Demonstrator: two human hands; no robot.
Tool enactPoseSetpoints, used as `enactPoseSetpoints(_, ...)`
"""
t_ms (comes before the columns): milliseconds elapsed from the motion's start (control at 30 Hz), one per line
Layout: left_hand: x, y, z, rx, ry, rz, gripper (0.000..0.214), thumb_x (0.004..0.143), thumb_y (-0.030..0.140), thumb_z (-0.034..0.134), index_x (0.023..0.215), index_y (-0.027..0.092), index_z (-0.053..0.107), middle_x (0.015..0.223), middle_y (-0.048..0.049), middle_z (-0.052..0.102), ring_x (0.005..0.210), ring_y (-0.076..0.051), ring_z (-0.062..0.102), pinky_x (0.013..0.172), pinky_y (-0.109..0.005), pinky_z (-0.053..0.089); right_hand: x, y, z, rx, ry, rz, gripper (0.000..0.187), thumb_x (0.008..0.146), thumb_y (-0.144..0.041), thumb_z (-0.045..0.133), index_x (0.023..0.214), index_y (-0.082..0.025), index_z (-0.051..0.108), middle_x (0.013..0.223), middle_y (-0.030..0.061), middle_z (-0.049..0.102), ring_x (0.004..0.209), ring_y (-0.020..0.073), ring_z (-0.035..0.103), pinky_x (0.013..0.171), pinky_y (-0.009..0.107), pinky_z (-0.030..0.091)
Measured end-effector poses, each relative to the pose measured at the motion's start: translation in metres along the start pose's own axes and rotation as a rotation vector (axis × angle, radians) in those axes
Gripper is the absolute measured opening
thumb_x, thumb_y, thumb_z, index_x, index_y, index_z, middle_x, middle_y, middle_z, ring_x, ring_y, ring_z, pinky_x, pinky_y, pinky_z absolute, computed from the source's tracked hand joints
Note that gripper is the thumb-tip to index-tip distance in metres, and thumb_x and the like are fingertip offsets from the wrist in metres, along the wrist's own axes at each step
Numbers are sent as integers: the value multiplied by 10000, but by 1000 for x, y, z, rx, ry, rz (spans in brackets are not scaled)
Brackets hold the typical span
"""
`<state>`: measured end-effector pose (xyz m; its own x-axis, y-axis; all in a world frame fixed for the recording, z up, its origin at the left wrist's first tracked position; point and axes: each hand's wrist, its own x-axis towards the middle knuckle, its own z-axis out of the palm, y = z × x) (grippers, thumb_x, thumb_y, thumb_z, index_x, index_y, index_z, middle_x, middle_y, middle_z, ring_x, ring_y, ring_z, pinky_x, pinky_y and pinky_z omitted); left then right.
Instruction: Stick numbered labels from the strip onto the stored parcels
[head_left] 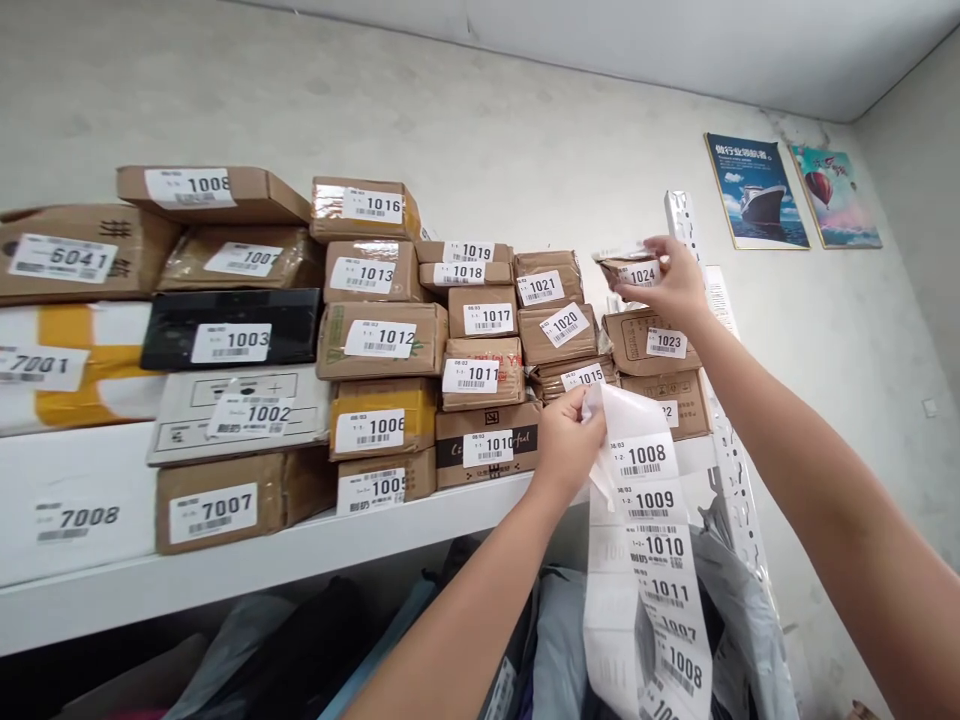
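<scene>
My left hand (566, 440) is closed on the top end of a long strip of number labels (652, 520), which hangs down in front of the shelf. Printed on it are numbers such as 1008, 1009 and 1010. Higher up on the right, my right hand (671, 280) grips a small brown parcel (621, 268) labelled 1024. That parcel is at the top of the rightmost stack, just above a carton (641, 338) marked 1023. Behind the strip, a box labelled 1022 is partly hidden. Left of the held parcel sits a box (547, 275) marked 1021.
Several numbered cartons are stacked along a white shelf (300, 550), including a black box (292, 318) and a white box (75, 550). Grey and dark bags (559, 610) lie below. A perforated metal post (739, 510) stands at the right, with two posters (757, 190) beyond.
</scene>
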<state>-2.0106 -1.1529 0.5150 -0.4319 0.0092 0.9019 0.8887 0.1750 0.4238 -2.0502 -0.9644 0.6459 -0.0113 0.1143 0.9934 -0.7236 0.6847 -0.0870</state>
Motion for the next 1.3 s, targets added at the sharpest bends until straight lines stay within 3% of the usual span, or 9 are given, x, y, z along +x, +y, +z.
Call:
enactPoseSetpoints(100,-1,9,4,-56,30,48,96,642,250,555,585,195,501,552,56,472,552,-93,400,506,-181,333,-42,-4,-17,-79,190,-187,752,711,-470,740,1362,-283,413,1376,126,434,1284,372,411,944,532,468)
enactPoseSetpoints(267,-8,15,18,-118,-31,90,56,654,242,566,639,200,532,593,53,519,568,-97,441,526,-182,356,-107,7,-30,-273,305,-219,691,633,-491,802,1231,-342,488,1299,119,451,1311,421,340,1004,644,386)
enactPoseSetpoints(533,-15,17,21,-135,-74,90,68,617,255,553,614,196,520,566,62,487,549,-89,401,527,-186,339,-119,21,-23,-320,366,-321,561,599,-516,812,1041,-323,525,1163,101,504,1197,382,462,1006,656,393)
enactPoseSetpoints(767,-38,9,17,-131,-117,-33,47,608,246,523,617,200,518,574,58,479,561,-97,405,520,-187,322,-76,2,-19,-117,256,-198,673,708,-478,750,1270,-273,442,1294,140,459,1224,321,472,944,504,495)
enactPoseSetpoints(900,-75,-2,21,-98,-233,-190,78,619,243,529,580,197,480,548,65,414,540,-87,358,514,-187,299,-8,-1,-6,-63,-36,2,645,688,-463,777,1236,-227,533,1239,131,538,1143,316,538,962,496,478)
enactPoseSetpoints(1000,-111,-14,21,-108,-205,-305,81,631,240,520,583,196,472,542,70,380,522,-79,327,505,-188,289,10,-12,-9,-37,-197,65,635,668,-469,805,1207,-210,590,1186,138,587,1141,349,541,964,528,463)
enactPoseSetpoints(1067,-139,-22,20,-122,-157,-372,82,649,241,514,596,198,470,546,69,374,518,-80,333,502,-189,293,-16,-25,-23,20,-112,31,672,661,-472,818,1243,-230,584,1261,139,564,1211,359,499,975,510,460)
enactPoseSetpoints(1133,-168,-32,20,-144,-98,-463,117,682,272,532,615,204,463,550,68,373,519,-85,346,497,-192,299,-74,-40,-46,163,-120,-11,630,733,-529,745,1277,-258,577,1301,117,561,1211,325,520,950,460,490)
enactPoseSetpoints(1300,-241,-63,33,-214,74,-683,225,706,376,595,664,226,433,575,61,394,539,-106,371,506,-219,332,-286,-45,-93,540,-791,405,666,644,-510,817,1252,-308,635,1073,80,711,887,265,682,663,362,591)
